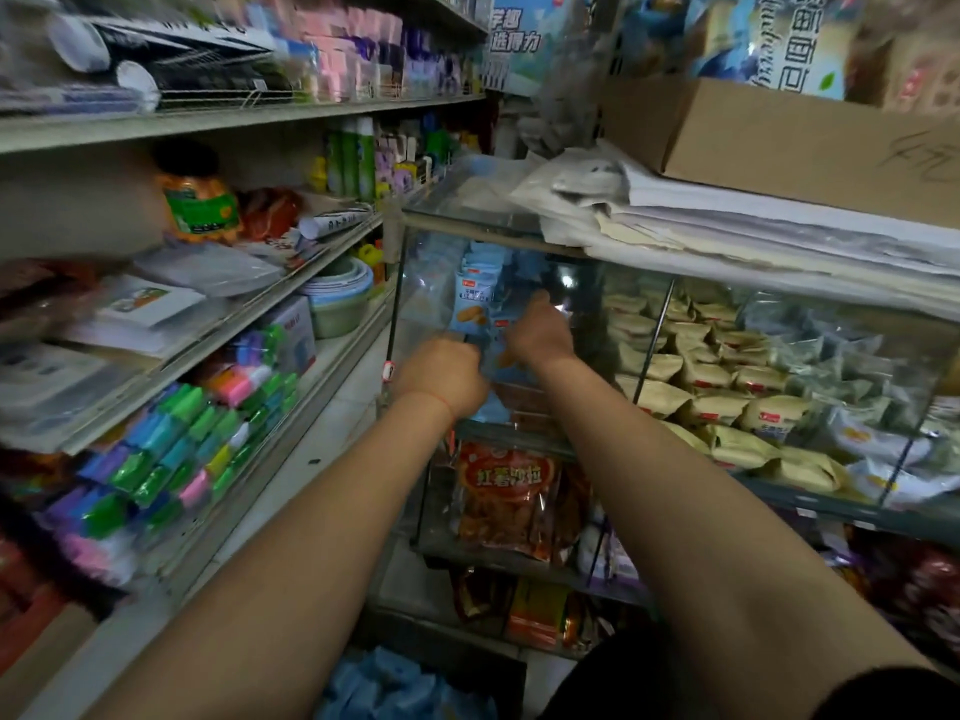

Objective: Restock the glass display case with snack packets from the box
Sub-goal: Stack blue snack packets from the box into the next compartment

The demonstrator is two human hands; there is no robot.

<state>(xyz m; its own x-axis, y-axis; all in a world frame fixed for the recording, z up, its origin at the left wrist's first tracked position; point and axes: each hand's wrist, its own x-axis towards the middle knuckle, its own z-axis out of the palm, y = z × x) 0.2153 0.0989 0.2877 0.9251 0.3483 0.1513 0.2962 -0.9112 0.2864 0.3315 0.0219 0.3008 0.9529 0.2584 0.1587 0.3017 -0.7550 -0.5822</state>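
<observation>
Both hands reach into the glass display case (410, 236). The left hand (441, 376) grips blue snack packets (472, 298); the right hand (540, 332) presses them, fingers hidden. Tan packets (711, 376) crowd at 3 o'clock; the box (395, 688) sits at 6.

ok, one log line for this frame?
stage: placing | left hand: grips blue packets | right hand: on packets | site: glass case, left end
</observation>
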